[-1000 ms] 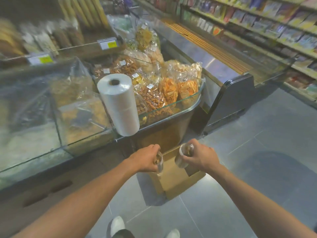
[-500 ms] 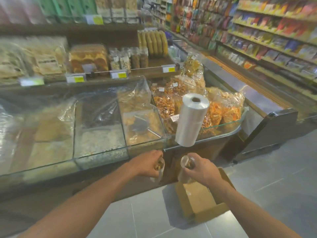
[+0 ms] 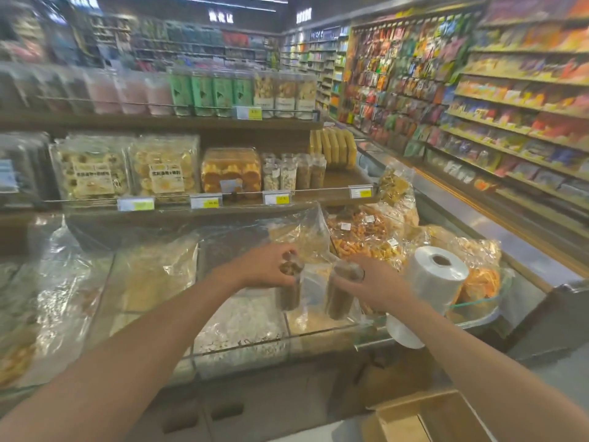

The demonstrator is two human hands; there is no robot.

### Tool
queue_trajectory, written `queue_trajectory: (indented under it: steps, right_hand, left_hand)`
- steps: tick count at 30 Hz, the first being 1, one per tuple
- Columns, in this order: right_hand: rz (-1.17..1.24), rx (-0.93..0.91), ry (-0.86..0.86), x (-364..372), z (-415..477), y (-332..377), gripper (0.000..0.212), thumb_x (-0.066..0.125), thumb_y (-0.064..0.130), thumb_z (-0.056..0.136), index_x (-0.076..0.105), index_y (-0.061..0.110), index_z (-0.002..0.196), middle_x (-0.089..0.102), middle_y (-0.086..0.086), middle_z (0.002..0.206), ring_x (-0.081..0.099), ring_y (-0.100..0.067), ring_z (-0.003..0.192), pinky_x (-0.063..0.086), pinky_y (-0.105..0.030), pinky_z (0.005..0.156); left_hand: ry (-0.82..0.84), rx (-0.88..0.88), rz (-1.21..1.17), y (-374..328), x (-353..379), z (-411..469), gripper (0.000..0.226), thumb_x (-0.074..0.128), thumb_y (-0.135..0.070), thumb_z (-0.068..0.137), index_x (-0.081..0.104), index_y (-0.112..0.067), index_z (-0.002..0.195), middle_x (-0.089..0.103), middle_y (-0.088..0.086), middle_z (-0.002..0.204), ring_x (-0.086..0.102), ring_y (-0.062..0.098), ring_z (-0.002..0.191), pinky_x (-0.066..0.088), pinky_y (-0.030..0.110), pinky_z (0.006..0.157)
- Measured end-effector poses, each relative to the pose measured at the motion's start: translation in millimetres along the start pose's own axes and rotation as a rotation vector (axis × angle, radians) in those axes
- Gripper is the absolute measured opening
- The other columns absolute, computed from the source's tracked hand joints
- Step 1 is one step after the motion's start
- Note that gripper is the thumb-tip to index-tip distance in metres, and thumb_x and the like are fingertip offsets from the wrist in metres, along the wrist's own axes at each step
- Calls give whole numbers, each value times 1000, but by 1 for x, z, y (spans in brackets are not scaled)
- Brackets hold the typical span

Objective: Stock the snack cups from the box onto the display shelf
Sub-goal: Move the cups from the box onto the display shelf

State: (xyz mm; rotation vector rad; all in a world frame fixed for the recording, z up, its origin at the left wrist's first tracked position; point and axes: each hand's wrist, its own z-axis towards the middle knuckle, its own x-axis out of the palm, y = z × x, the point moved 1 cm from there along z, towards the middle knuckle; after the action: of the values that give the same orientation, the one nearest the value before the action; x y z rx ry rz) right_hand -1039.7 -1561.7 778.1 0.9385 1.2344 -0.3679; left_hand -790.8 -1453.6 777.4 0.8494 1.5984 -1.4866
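Left hand [image 3: 264,266], right hand [image 3: 379,285] — cup [image 3: 288,296] apiece

Grocery shop, packaged-snack shelves [image 3: 522,100], price tags [image 3: 276,198], glass bulk bins [image 3: 242,333]

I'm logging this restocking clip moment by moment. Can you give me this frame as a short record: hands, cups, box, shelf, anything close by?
left hand: grips a snack cup near its top
right hand: grips a second snack cup near its top
cup position: both roughly upright, apart, above the glass bins
box: cardboard, open, on the floor at lower right, partly cut off
display shelf: similar cups stand on it, bare board to their right
nearby: bag roll right of the right hand
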Motion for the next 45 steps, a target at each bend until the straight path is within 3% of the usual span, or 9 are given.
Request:
queue_trajectory:
  steps: [3, 8, 18, 22, 29, 33, 38, 43, 45]
  right_hand:
    - [-17, -11, -24, -27, 47, 19, 78, 59, 84, 75, 56, 35, 135, 69, 7, 117, 69, -18, 96, 60, -39, 80]
    - [-33, -65, -60, -72, 124, 40, 66, 62, 81, 73, 63, 31, 117, 68, 9, 97, 67, -14, 83, 55, -34, 69]
    - [-50, -79, 2, -121, 296, -2, 66, 69, 70, 78, 59, 26, 127, 65, 2, 113, 62, -18, 97, 53, -36, 79]
    - [-77, -77, 16, -133, 364, -30, 70, 67, 73, 77, 59, 27, 129, 65, -1, 123, 60, -21, 101, 52, -39, 83]
    - [-20, -56, -11, -140, 458, -68, 68, 70, 65, 82, 57, 23, 135, 62, -8, 132, 56, -24, 101, 45, -35, 81]
    - [-31, -5, -36, -134, 512, -89, 74, 67, 61, 87, 56, 15, 144, 61, -11, 139, 57, -32, 125, 48, -39, 97]
    - [-27, 59, -85, -111, 580, -112, 59, 67, 69, 82, 67, 13, 102, 64, 0, 86, 67, -28, 90, 49, -34, 69]
    - [20, 75, -71, -82, 639, -130, 71, 78, 56, 80, 54, 17, 134, 64, -8, 121, 62, -32, 110, 50, -45, 97]
    - [84, 76, -75, -73, 653, -131, 71, 79, 51, 80, 51, 18, 136, 60, -5, 122, 59, -27, 110, 48, -40, 93]
  left_hand:
    - [-55, -1, -23, 9, -38, 21, 59, 77, -44, 80, 57, -33, 135, 62, -12, 125, 62, 6, 102, 45, 19, 77]
    - [-101, -13, -38, 20, -88, 67, 63, 77, -47, 81, 56, -32, 139, 60, -11, 133, 58, 3, 99, 45, 20, 77]
    - [-152, -22, 17, 38, -145, 198, 65, 75, -48, 85, 53, -30, 143, 55, -8, 143, 56, 8, 112, 46, 28, 90]
    - [-163, -69, 36, 41, -156, 257, 64, 75, -47, 86, 53, -31, 144, 55, -8, 142, 56, 10, 110, 42, 23, 79]
    - [-149, -97, 23, 55, -166, 338, 65, 76, -48, 84, 53, -33, 143, 50, -8, 152, 51, 14, 134, 46, 36, 106]
    - [-141, -88, 30, 64, -174, 379, 62, 78, -48, 84, 55, -34, 140, 53, -10, 146, 51, 6, 114, 41, 28, 91]
    - [-132, -79, 27, 78, -182, 423, 60, 79, -50, 82, 56, -38, 135, 54, -17, 132, 55, 4, 104, 41, 27, 86]
    - [-114, -62, 26, 97, -185, 461, 63, 79, -48, 83, 55, -36, 139, 55, -16, 129, 51, -7, 81, 38, 18, 71]
    - [-109, -55, 34, 106, -185, 473, 62, 78, -46, 84, 54, -35, 140, 57, -16, 124, 51, -8, 78, 37, 16, 70]
